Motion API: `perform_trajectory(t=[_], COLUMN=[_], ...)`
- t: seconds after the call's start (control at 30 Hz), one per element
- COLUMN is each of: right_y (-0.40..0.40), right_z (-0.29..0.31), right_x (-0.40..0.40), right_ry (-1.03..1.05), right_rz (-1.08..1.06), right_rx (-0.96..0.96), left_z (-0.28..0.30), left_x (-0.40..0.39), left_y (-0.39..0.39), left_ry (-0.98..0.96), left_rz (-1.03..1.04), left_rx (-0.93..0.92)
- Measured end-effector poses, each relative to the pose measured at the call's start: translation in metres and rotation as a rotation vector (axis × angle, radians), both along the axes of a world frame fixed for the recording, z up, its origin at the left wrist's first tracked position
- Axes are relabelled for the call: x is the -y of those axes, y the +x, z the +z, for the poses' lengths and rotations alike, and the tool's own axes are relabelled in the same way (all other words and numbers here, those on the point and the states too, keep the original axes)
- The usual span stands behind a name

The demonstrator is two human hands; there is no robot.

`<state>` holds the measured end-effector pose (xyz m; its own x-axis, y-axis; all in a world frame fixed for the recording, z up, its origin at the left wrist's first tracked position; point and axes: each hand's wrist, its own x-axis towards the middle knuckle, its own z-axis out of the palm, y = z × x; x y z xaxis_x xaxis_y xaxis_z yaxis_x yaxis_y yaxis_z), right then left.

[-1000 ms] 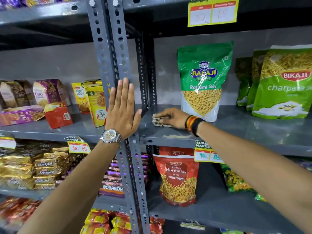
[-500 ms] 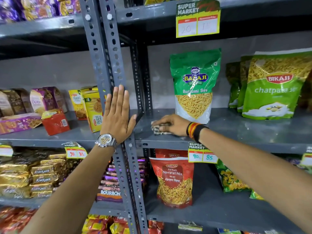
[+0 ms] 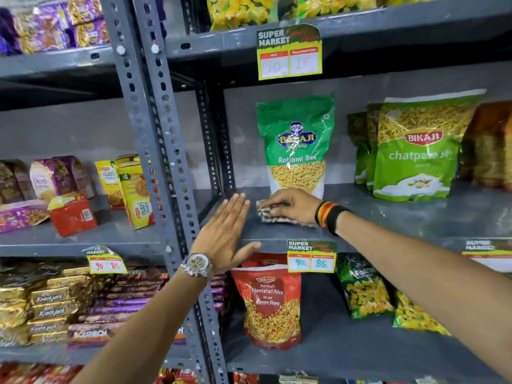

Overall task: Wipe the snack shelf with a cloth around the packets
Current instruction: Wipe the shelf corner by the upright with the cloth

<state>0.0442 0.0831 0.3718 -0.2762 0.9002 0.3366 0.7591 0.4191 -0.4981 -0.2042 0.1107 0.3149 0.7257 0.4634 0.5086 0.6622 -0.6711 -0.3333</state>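
A: Where is the wiping standing, going by this view?

B: It's looking like an early stretch. The right hand (image 3: 291,203) is pressing a small crumpled checked cloth (image 3: 273,214) flat onto the grey painted metal shelf (image 3: 401,217), at its left end, just in front of the upright green Ratlami Sev packet (image 3: 296,145). The fingers are curling over the cloth, holding it down.

A: And the other hand?

B: The left hand (image 3: 225,231), with a metal wristwatch (image 3: 197,264), is hanging open and flat, fingers stretched, gripping nothing. It's sitting just beside the cloth, over the shelf's front edge near the perforated grey steel upright (image 3: 155,151).

A: What's left to do?

B: Most of the board, I'd judge. The long run to the right, up to the light green Bikaji chatpata packets (image 3: 415,151), is showing pale smudges and dusty streaks, and the strip behind the packets isn't looking touched.

A: How's the cloth looking?

B: Bunched, dark-and-light patterned, mostly hidden under the palm.
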Motion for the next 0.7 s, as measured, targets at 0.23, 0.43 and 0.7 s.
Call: perform_trajectory(t=[0.23, 0.43, 0.7], right_y=[0.022, 0.056, 0.060], right_z=[-0.007, 0.004, -0.003], right_x=[0.019, 0.099, 0.045], right_ry=[-0.082, -0.170, -0.106], right_rz=[0.025, 0.103, -0.123], right_rx=[0.009, 0.019, -0.013], left_z=[-0.002, -0.006, -0.002], left_x=[-0.007, -0.004, 0.001], left_y=[0.011, 0.010, 0.009], left_ry=[-0.160, -0.161, -0.170], left_rz=[0.125, 0.130, 0.134], left_rx=[0.029, 0.055, 0.042])
